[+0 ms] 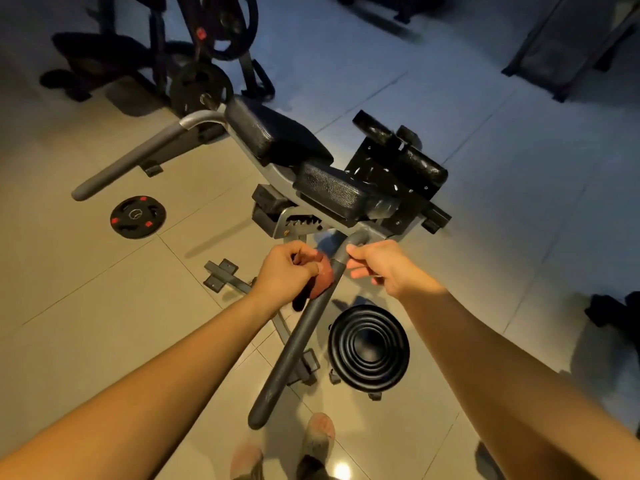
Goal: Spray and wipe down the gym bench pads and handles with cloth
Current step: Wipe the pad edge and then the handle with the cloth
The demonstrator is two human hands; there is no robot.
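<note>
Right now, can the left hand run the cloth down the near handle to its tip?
Probably yes: the left hand presses the cloth on the handle, the bar below is bare to its tip, and the right hand sits higher, by the bend.

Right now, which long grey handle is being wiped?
The nearer grey handle: the left hand holds a reddish cloth against it. The farther grey handle is untouched.

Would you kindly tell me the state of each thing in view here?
Cloth: bunched in the left hand, pressed against the near handle.
Right hand: fingers touching the near handle's bend; grip unclear.
Far handle: untouched.
Bench pads: bare, untouched.
Red-marked weight plate: lying flat on the floor.
</note>
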